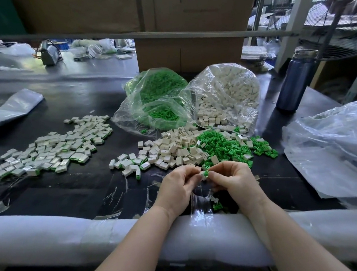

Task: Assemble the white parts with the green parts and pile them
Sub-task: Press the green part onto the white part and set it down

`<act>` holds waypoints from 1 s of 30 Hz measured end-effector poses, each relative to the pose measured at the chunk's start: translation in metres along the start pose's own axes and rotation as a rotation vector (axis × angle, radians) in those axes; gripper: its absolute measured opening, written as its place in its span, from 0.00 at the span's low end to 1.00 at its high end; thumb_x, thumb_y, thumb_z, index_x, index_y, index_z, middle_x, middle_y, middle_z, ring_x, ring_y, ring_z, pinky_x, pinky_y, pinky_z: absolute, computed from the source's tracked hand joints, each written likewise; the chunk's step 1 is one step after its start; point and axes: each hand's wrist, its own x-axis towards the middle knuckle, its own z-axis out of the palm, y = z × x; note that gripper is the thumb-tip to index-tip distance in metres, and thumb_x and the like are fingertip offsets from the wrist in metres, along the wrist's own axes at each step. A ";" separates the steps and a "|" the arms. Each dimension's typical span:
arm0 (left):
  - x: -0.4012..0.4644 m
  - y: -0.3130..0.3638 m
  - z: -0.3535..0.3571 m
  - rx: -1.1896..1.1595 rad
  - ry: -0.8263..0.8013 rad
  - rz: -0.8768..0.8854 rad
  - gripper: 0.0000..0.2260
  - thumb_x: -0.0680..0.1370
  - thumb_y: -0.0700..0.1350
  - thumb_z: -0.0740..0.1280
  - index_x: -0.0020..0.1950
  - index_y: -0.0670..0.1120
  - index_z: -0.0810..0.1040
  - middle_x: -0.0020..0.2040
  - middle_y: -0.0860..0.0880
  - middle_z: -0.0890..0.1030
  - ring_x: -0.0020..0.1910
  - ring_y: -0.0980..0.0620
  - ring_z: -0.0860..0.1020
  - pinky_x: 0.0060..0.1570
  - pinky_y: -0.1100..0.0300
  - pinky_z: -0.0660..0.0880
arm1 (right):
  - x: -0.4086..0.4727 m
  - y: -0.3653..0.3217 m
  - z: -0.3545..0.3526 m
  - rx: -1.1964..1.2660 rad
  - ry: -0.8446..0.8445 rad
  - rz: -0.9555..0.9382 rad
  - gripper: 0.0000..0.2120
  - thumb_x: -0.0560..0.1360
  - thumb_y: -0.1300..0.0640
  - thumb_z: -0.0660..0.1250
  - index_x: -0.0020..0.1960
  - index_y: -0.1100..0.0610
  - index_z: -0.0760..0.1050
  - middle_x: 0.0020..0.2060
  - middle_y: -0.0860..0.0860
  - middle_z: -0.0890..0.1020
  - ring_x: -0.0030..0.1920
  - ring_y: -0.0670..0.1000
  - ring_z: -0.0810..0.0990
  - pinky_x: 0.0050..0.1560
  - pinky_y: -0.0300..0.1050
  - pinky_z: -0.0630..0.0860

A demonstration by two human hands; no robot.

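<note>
- Both hands raised just above the table (70,194), close to its padded near edge (52,230), fingertips meeting in the middle.
- Left hand (178,189): fingers curled, pinching the white part (203,176) from its left side.
- Right hand (233,181): fingers curled, pinching the green part (206,172) from the right, pressed against the white one.
- The two pieces touching, held directly between the fingertips; too small to tell their long axis or whether seated fully or only started.
- Judged step: pushing green into white, mid-assembly, not yet set down.
- Finished pile (51,146) well off to the left and farther away, so nearer the left hand; likely the left carrying the joined piece there.
- A smaller cluster of finished pieces (130,163) nearer, just ahead-left of the hands.
- Loose white parts (174,148) straight ahead of the left hand, loose green parts (224,146) ahead of the right: each hand nearest its own supply for the following pick.
- Behind those, an open bag of green parts (159,100) and an open bag of white parts (225,92), side by side.
- A few stray pieces (217,205) lying under the right wrist on clear film.
</note>
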 end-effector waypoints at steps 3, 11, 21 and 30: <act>0.002 -0.001 0.000 -0.003 -0.026 -0.041 0.05 0.76 0.43 0.67 0.49 0.46 0.81 0.44 0.51 0.82 0.46 0.53 0.79 0.52 0.60 0.74 | 0.001 0.001 0.002 -0.067 -0.005 -0.015 0.07 0.73 0.67 0.68 0.37 0.59 0.78 0.27 0.50 0.81 0.28 0.45 0.79 0.30 0.37 0.76; 0.001 -0.001 -0.001 0.058 -0.050 -0.079 0.07 0.77 0.44 0.66 0.52 0.46 0.82 0.45 0.50 0.82 0.47 0.53 0.79 0.53 0.58 0.74 | 0.000 -0.002 0.005 -0.226 -0.044 -0.037 0.08 0.73 0.66 0.68 0.36 0.57 0.77 0.28 0.51 0.79 0.28 0.46 0.75 0.32 0.40 0.75; 0.000 0.001 0.000 0.110 -0.060 -0.030 0.07 0.77 0.43 0.67 0.51 0.44 0.82 0.46 0.49 0.81 0.47 0.52 0.78 0.52 0.60 0.74 | -0.002 -0.006 0.004 -0.246 -0.048 0.004 0.08 0.73 0.67 0.68 0.36 0.60 0.77 0.26 0.51 0.77 0.25 0.46 0.74 0.28 0.38 0.75; 0.000 0.000 0.000 0.127 -0.078 -0.025 0.06 0.76 0.43 0.67 0.49 0.44 0.83 0.45 0.48 0.81 0.46 0.52 0.78 0.51 0.58 0.74 | -0.002 -0.006 0.005 -0.229 -0.045 0.028 0.08 0.73 0.68 0.67 0.35 0.61 0.76 0.26 0.51 0.77 0.24 0.43 0.74 0.26 0.37 0.73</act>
